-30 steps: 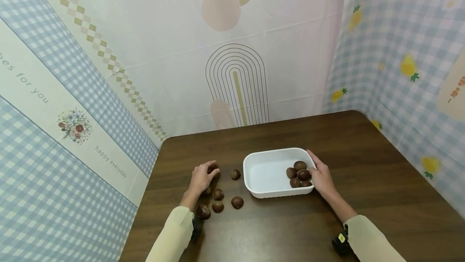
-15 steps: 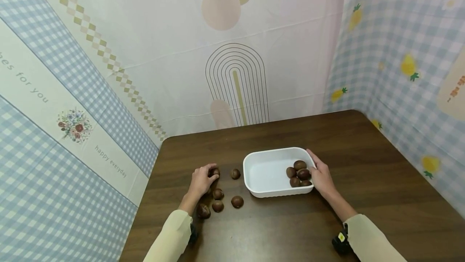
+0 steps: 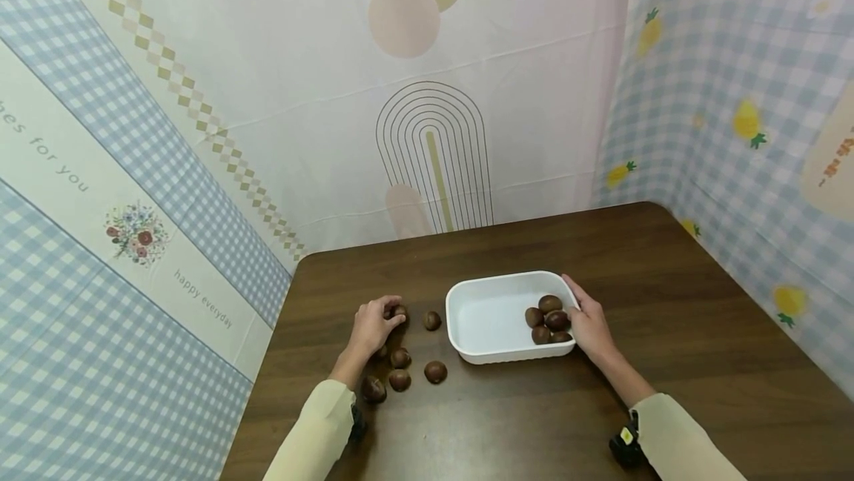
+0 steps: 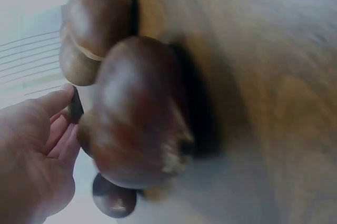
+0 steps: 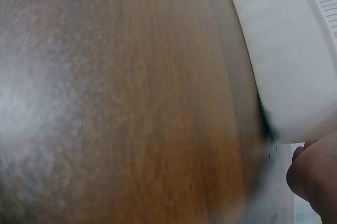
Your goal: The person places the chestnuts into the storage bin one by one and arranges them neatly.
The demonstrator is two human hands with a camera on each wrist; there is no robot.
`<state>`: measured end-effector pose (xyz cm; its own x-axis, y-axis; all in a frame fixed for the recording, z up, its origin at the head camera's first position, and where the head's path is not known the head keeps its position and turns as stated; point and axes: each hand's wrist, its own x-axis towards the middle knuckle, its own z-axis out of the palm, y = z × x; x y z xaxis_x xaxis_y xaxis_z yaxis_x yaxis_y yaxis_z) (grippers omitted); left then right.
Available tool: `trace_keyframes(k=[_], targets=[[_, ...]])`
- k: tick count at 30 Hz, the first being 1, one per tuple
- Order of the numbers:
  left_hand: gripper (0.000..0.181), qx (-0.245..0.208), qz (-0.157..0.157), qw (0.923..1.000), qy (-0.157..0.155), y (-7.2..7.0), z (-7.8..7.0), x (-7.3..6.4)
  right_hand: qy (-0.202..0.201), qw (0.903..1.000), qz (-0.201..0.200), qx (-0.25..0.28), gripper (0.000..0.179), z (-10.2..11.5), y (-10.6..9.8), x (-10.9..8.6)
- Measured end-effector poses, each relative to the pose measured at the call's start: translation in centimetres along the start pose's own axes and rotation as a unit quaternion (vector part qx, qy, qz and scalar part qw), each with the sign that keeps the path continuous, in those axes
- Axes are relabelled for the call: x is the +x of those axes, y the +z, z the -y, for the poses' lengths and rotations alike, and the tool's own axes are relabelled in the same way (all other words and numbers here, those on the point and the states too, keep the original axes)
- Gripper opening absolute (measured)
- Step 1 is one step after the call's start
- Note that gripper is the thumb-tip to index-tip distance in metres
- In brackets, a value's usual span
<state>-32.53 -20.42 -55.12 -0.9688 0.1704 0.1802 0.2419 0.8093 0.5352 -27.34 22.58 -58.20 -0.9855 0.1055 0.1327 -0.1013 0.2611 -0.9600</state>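
Note:
In the head view my left hand is low over the table's left half, its thumb and fingers pinching a brown chestnut. The left wrist view shows the hand with a dark sliver of that chestnut between thumb and fingers. Other chestnuts lie near the wrist, one large and blurred chestnut close to that camera. My right hand grips the right end of a white rectangular dish, thumb over the rim. Several chestnuts sit at the dish's right end.
Between left hand and dish lies a single chestnut; another chestnut is nearer the front. The brown wooden table meets a patterned cloth at its back and sides.
The left fingers have shifted slightly around the chestnut at their tips, which sits a little farther right than half a second ago. The right hand and dish have stayed put.

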Motion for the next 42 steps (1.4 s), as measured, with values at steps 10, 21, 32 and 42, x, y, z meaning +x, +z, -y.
trace_keyframes(k=[10,21,32,42], targets=[[0.041,-0.028,-0.006,0.9992,0.027,-0.5,-2.2,1.8,-0.004,0.9999,0.003,0.01,0.072,0.1,-0.1,-0.1],[0.037,-0.068,-0.019,0.9963,0.049,-0.1,-6.4,4.1,-0.005,1.0,0.002,0.006,0.073,-0.1,-0.1,0.0],[0.037,-0.077,-0.035,0.9938,0.072,2.0,-10.6,5.4,0.006,1.0,0.004,-0.001,0.072,0.1,-0.1,-0.1],[0.038,-0.066,-0.048,0.9938,0.075,5.4,-13.7,5.3,-0.009,0.9999,-0.006,0.003,0.072,0.1,0.0,-0.2]])
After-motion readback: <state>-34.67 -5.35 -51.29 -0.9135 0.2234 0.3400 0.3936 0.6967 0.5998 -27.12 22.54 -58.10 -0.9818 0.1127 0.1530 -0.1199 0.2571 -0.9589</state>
